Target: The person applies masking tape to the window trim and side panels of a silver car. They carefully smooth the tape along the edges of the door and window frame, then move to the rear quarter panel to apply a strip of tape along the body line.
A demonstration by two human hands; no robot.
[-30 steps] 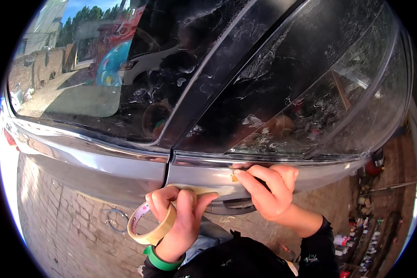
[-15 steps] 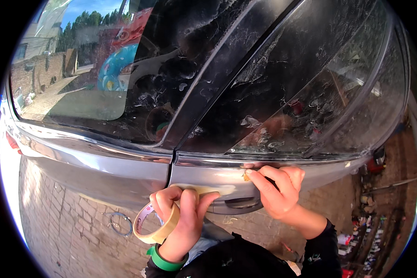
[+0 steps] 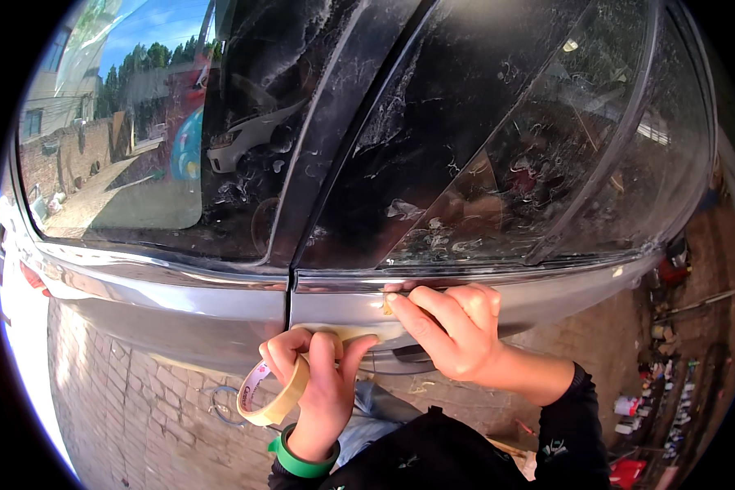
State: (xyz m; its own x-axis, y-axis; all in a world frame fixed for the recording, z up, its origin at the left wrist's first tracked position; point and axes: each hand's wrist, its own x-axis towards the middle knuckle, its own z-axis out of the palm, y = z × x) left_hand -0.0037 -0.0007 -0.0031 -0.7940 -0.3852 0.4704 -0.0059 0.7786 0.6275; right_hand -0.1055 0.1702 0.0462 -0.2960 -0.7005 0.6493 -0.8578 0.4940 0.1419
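A grey car's door (image 3: 335, 309) faces me, with chrome trim below its dark, smeared window. My left hand (image 3: 325, 380) is at the door's upper panel near the door gap, its fingers curled through and around a roll of cream masking tape (image 3: 288, 400). A green ring that looks like a tape roll (image 3: 302, 460) circles my left wrist. Just under the trim, my right hand (image 3: 464, 333) pinches a small yellowish strip, apparently masking tape (image 3: 388, 305), against the door. A pale tan patch (image 3: 347, 332) shows on the panel by my left fingers. The door handle (image 3: 408, 358) is partly hidden.
The rear part of the car (image 3: 163, 306) continues to the left beyond the gap. Below lies brick paving (image 3: 131, 392) with a coiled thin hose or cable (image 3: 224, 406). Several bottles and cans (image 3: 676, 420) stand at the lower right.
My right hand has moved left along the trim with the small strip, closer to my left hand. The view has shifted slightly. My left hand still holds the roll.
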